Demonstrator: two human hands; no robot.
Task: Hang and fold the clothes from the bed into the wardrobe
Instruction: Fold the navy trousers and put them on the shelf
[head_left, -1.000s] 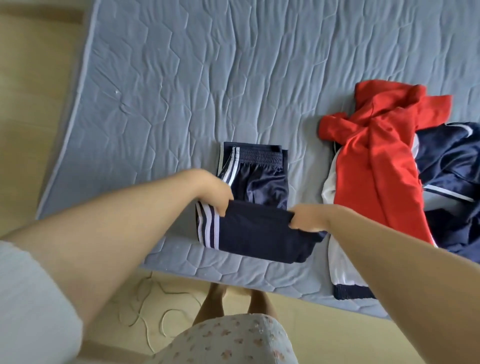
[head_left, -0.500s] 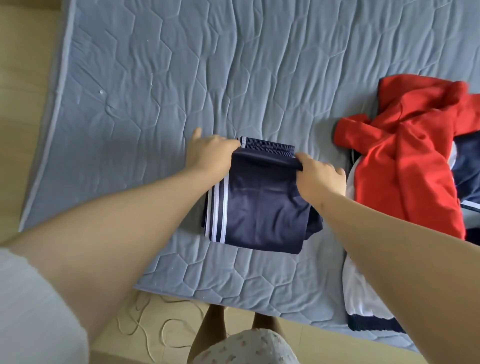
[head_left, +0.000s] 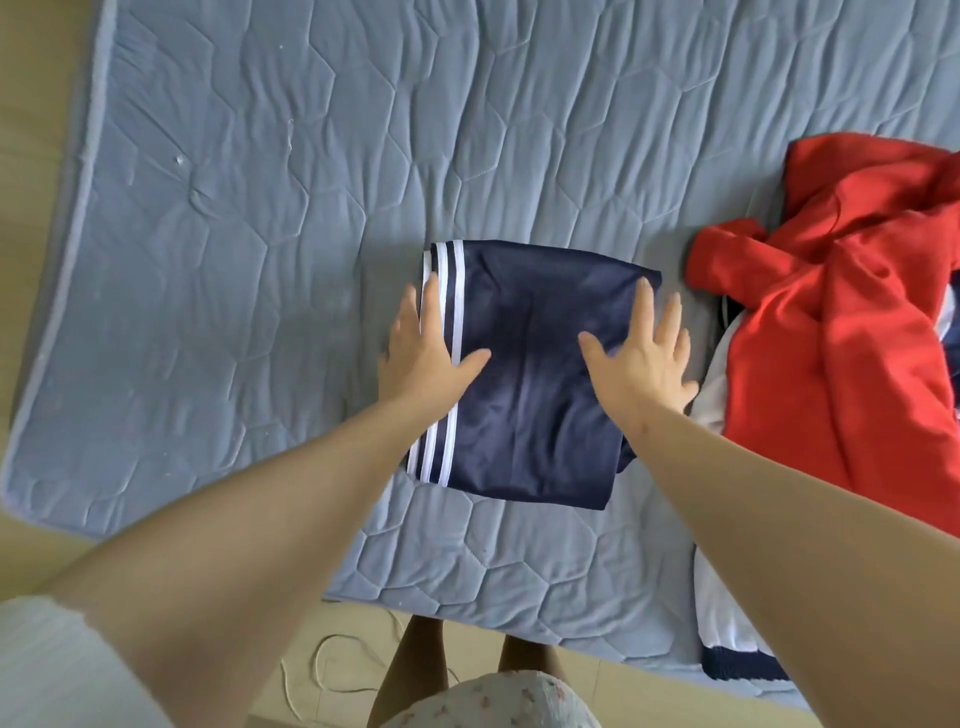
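Observation:
Navy shorts with white side stripes (head_left: 524, 384) lie folded into a square on the grey quilted mattress (head_left: 270, 218), near its front edge. My left hand (head_left: 423, 353) lies flat on the striped left side, fingers straight. My right hand (head_left: 641, 353) presses flat on the right side, fingers spread. To the right sits a pile of clothes with a red garment (head_left: 841, 312) on top and a white and navy piece (head_left: 719, 618) beneath it.
The mattress lies on a light wooden floor (head_left: 31, 104). A thin white cord (head_left: 332, 660) curls on the floor by my feet, just below the mattress's front edge. The left and far parts of the mattress carry nothing.
The lower half of the shorts was carried up over the waistband, completing a fold. Both hands let go of the fabric edge and now lie flat on the folded shorts.

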